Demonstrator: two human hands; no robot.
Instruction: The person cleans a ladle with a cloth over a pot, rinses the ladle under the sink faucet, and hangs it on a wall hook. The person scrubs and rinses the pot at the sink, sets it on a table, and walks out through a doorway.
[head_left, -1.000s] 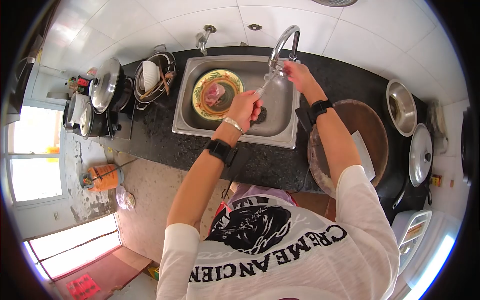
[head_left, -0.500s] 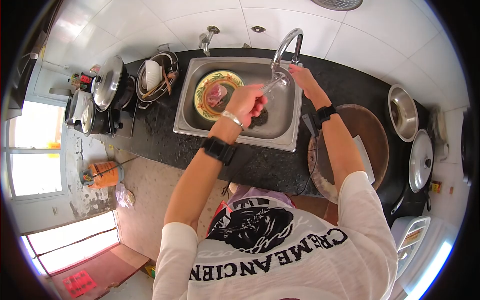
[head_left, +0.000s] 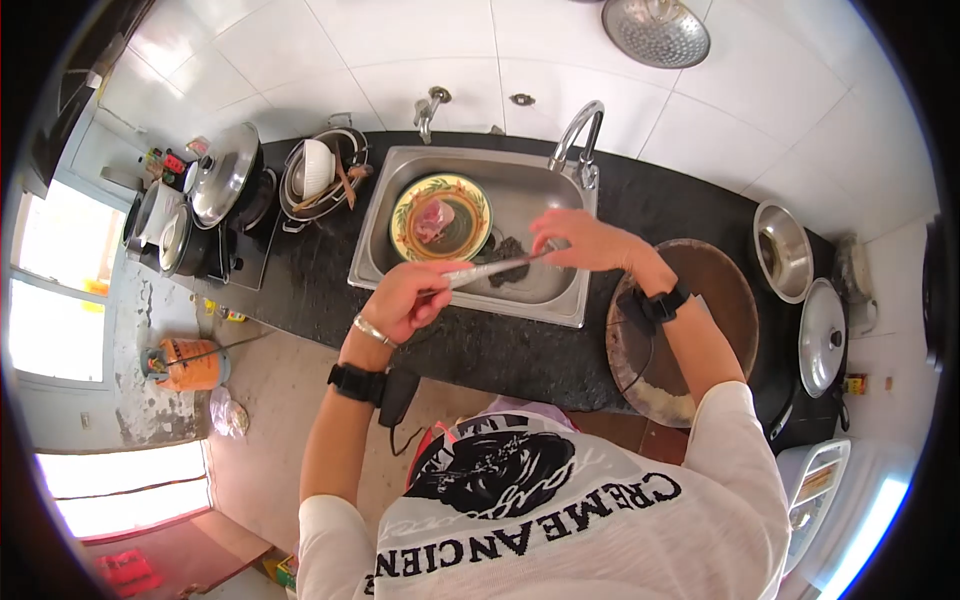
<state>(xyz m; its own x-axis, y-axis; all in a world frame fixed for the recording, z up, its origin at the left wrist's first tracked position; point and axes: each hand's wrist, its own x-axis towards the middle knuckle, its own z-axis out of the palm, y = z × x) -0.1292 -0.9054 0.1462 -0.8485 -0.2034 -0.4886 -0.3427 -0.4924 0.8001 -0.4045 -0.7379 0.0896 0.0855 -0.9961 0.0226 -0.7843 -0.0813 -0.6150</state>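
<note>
My left hand (head_left: pixel 402 298) is closed around the handle of a slim silver metal utensil (head_left: pixel 485 270), its exact kind unclear. Toward the right, the fingers of my right hand (head_left: pixel 590 243) pinch its far end. Both hands are over the near part of the steel sink (head_left: pixel 372 240). Inside the sink, a piece of raw meat (head_left: pixel 433 220) lies in a patterned plate (head_left: pixel 478 195). A dark scouring pad (head_left: pixel 510 262) rests on the sink floor, partly covered by the utensil. The curved tap (head_left: pixel 590 115) stands behind, with no stream visible.
A round wooden chopping board (head_left: pixel 735 330) lies right of the sink, under my right forearm. Beyond it are a steel bowl (head_left: pixel 782 250) and a pot lid (head_left: pixel 822 335). Stacked bowls (head_left: pixel 318 170) and lidded pots (head_left: pixel 225 175) stand on the left.
My right hand has left the tap and moved down to the utensil's far end. My left hand has drawn the utensil from below the spout toward my body. The view has shifted slightly.
</note>
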